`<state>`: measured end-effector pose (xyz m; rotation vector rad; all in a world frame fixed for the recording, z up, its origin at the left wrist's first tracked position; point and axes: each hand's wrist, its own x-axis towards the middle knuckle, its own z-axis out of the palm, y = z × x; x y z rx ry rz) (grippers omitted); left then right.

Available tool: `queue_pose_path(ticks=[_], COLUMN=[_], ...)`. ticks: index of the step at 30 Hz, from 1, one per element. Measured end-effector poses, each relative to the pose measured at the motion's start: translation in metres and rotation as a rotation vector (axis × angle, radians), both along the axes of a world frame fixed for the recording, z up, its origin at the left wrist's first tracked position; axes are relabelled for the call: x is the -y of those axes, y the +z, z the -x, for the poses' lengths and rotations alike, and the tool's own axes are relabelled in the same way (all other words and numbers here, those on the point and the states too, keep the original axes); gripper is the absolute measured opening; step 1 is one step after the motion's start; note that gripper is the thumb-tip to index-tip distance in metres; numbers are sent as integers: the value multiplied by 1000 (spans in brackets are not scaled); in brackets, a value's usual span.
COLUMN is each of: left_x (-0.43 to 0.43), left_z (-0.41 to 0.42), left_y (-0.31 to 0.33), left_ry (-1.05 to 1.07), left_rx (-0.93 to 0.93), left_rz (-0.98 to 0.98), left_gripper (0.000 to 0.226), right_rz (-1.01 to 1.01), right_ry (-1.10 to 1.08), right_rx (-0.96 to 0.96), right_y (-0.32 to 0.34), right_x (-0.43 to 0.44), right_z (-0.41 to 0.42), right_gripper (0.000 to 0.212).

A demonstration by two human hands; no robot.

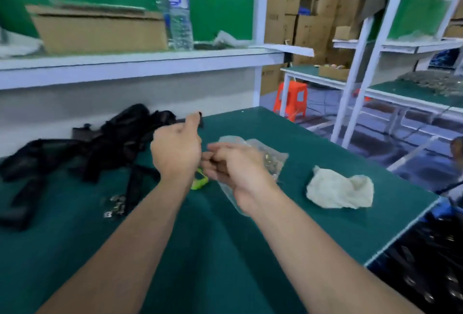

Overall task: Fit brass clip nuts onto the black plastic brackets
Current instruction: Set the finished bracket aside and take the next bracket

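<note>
Working close above the green table [220, 243].
Pinching a small black bracket [200, 119] in the left hand [175, 149]; curling the right hand [235, 171] over the clear bag of brass clip nuts [271, 159], grasp unclear through blur; beside the bracket pile [100, 143] at left.

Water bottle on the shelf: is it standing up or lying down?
Standing up. The water bottle sits base-down on the white shelf, neck pointing up.

left hand [175, 149] raised, pinches a black bracket [200, 118] | right hand [236, 169] curled over clear bag [273, 160], grip blurred | bracket pile [100, 143] at left of green table [200, 238] | white cloth [340, 188] at right | bottle [178, 13] and box [100, 30] on shelf [150, 63]
</note>
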<state>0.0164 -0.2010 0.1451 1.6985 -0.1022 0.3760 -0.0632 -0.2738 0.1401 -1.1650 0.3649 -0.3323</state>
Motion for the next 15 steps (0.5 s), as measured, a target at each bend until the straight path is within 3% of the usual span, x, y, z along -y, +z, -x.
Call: queue_pose_path(ticks=[4, 7, 9, 12, 15], left_x=[-96, -152, -177, -190, -186], left_z=[-42, -68, -78, -82, -83], left_y=[-25, -56, -78, -108, -130], left_ry=[190, 247, 221, 135, 7], left_rx=[-59, -111, -178, -243, -250], left_rz=[-1, -185, -304, -386, -522], left_gripper=[31, 25, 13, 30, 34], right_rz=[-2, 149, 429, 985, 1200], right_ry=[127, 167, 173, 208, 281], right_rx=[-81, -178, -242, -349, -504], right_y=[-13, -24, -31, -43, -63], right_x=[-52, -71, -80, -95, -108], right_z=[-51, -87, -114, -149, -174], right_gripper=[25, 19, 23, 17, 34])
